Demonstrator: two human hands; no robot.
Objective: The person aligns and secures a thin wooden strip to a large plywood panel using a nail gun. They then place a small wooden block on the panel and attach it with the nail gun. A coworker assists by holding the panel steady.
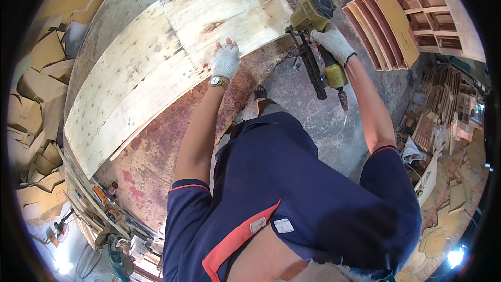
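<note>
Pale plywood (172,57) lies on the workbench (156,151) — our left hand (225,61) presses flat, fingers spread, steadying it; our right hand (332,42) grips the nail gun (315,42) beside its edge.

A large worn workbench (156,162), its top stained red and grey, is seen bearing pale plywood sheets (172,52) laid flat and overlapping across its upper half. The sheets are joined along a seam near the middle, and their lower edges are stacked in thin layers.
</note>
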